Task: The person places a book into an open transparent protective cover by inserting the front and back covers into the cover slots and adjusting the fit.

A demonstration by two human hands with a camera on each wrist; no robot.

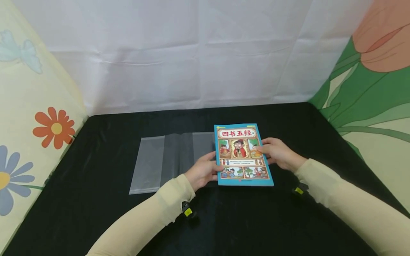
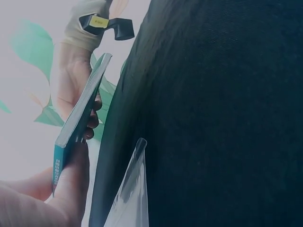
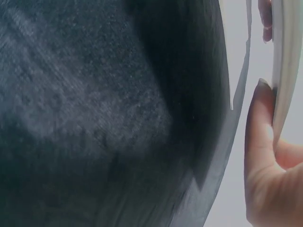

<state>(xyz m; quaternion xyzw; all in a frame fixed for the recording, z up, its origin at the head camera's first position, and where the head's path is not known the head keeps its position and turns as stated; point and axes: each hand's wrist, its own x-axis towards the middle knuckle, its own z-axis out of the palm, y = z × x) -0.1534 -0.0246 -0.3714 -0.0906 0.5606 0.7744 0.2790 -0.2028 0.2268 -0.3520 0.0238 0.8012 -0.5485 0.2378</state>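
I have the book at frame centre on the bench, left hand and right hand fingers pinching its edges; next I judge it needs seating into the clear cover left of it.

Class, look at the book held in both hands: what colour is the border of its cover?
Bright blue, around the book; the head view shows it best.

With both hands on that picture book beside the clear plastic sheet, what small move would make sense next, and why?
Probably open the front cover. The book is closed, held at its spine edge by the left hand and at its outer edge by the right hand. The clear plastic book cover lies spread flat on the black cloth to the left, reaching the book, so a cover flap looks ready to slide in.
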